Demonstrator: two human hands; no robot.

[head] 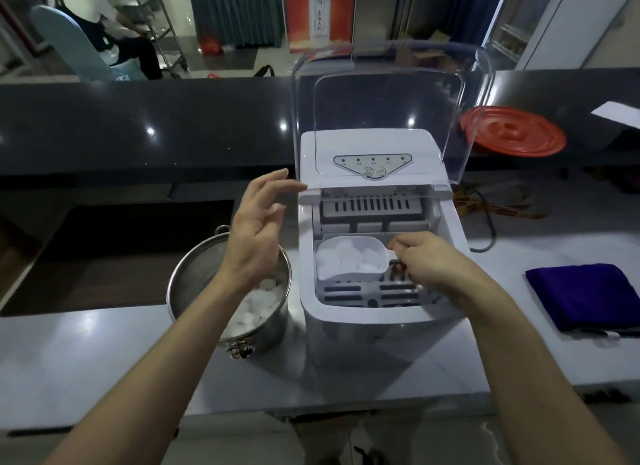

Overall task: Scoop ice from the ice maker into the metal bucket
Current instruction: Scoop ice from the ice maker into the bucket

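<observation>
1. A pale worktop [104,360] carries everything. A dark raised counter runs behind it, and a seated person is further off in the room.
2. Your right grip [426,260] is clamped on the handle of the white scoop [379,253], fingers curled round it. The bowl lies just left of that grip, inside the open ice maker [446,229], and is heaped with ice [343,260]. The maker's clear lid [388,111] stands up behind.
3. Your left grip [256,229] is apart, fingers spread and holding nothing. I cannot tell whether a fingertip touches the maker's edge.
4. The metal bucket [194,270] sits under your left grip and just beside the maker, with some ice cubes [256,305] already in its bottom.
5. This looks like the loaded-scoop step, with the transfer not yet made. Lift the scoop level over the maker's left wall, carry it leftward and tip it. Your left forearm crosses the bucket's mouth, so it probably needs to clear first.
6. A purple cloth [585,298] lies well right of your right grip, and a red lid [516,135] lies beyond it.
</observation>
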